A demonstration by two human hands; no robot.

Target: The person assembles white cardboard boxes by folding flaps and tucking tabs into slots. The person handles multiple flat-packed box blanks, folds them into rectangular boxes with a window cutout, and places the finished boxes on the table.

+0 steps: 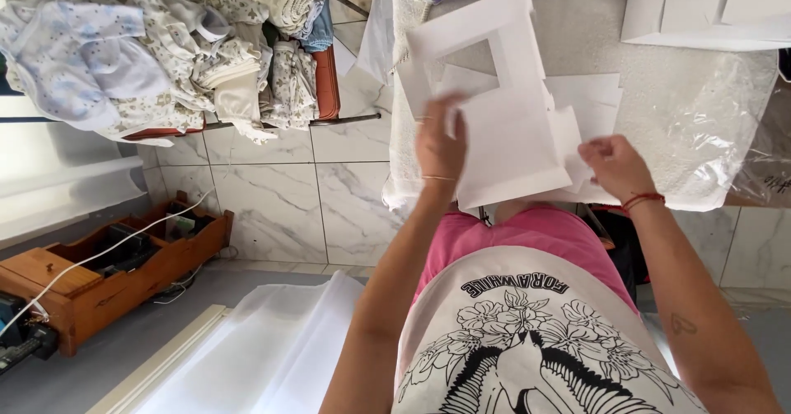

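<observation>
Left hand and right hand each pinch an edge of the flat white windowed box blank (still unfolded, sides not erected) above the table, clothes pile at ten o'clock.

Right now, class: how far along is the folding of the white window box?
Done: little; no assembled box shows. In hand: left hand and right hand hold the flat white box blank, window panel raised. Left: more flat sheets and the baby clothes heaped aside.
</observation>
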